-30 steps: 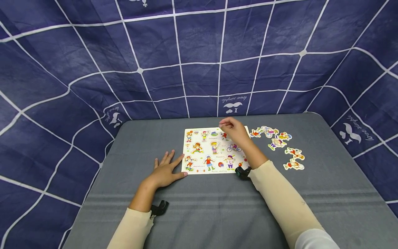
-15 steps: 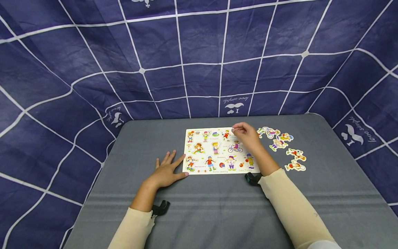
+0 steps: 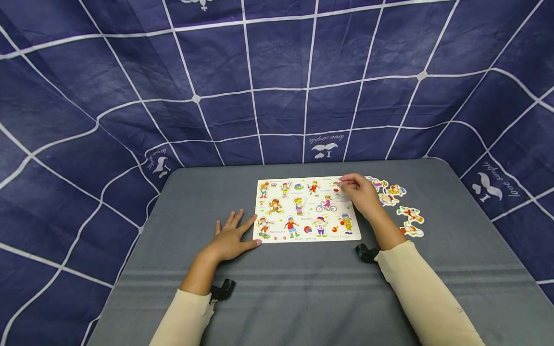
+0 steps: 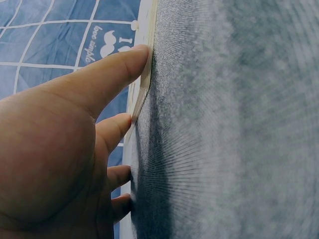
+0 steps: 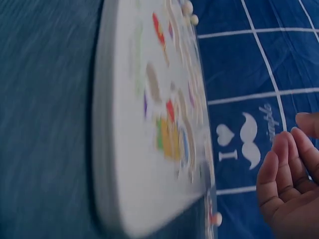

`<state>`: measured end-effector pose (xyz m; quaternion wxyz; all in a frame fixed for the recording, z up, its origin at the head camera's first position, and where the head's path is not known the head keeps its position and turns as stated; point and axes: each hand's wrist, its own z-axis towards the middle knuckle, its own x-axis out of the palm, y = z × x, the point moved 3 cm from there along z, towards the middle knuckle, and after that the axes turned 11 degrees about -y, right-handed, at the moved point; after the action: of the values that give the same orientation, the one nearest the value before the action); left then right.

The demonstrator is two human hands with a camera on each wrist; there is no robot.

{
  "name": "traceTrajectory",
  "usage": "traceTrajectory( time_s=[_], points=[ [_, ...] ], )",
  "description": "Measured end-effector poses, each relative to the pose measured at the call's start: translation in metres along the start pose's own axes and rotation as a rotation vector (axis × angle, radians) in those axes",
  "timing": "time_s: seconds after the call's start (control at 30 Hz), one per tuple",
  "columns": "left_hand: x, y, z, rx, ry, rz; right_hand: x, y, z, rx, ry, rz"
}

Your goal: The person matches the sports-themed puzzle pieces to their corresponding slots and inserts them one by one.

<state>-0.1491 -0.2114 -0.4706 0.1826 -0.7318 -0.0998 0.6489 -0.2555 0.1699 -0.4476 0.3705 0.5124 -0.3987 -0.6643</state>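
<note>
A white puzzle board [image 3: 355, 233] printed with cartoon sports figures lies flat on the grey cloth. My left hand [image 3: 227, 241] rests beside it with fingers spread; the left wrist view puts the thumb [image 4: 132, 62] and a fingertip right at the board's edge [image 4: 148, 30]. My right hand [image 3: 362, 194] is over the board's upper right corner, near a figure in red [image 3: 335, 187]. In the right wrist view the right hand's fingers [image 5: 269, 169] are loosely bent, with nothing showing between them and the thumb. Loose figure pieces, including a red-and-white one [image 3: 411, 214], lie to the right.
More loose pieces [image 3: 387, 199] sit close to the right hand and forearm, one partly behind the hand. Small round knobs [image 5: 216, 219] show past the board in the right wrist view. A blue gridded cloth [image 3: 277, 110] walls the table's back and sides.
My right hand has moved right across the board, from the upper middle to the upper right corner, uncovering the football and bicycle figures. The left hand has stayed put.
</note>
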Motion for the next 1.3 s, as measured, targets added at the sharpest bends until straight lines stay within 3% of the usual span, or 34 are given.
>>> traceTrajectory(
  time_s=[0.23, 0.5, 0.73, 1.1, 1.3],
  points=[
    [0.001, 0.000, 0.000, -0.001, 0.001, 0.003, -0.021, -0.015, 0.000, 0.004, -0.029, -0.064],
    [0.002, 0.001, 0.000, -0.003, 0.000, 0.010, -0.045, -0.023, -0.003, -0.019, -0.048, -0.053],
    [0.001, 0.000, 0.000, 0.000, 0.003, 0.020, -0.068, -0.026, -0.003, 0.051, -0.081, -0.073],
    [0.002, 0.002, 0.000, 0.001, -0.003, 0.005, -0.091, -0.046, -0.002, 0.141, -0.046, -0.124],
    [0.002, 0.001, 0.000, 0.000, 0.000, 0.000, -0.096, -0.050, 0.002, 0.093, -0.034, -0.313]
  ],
)
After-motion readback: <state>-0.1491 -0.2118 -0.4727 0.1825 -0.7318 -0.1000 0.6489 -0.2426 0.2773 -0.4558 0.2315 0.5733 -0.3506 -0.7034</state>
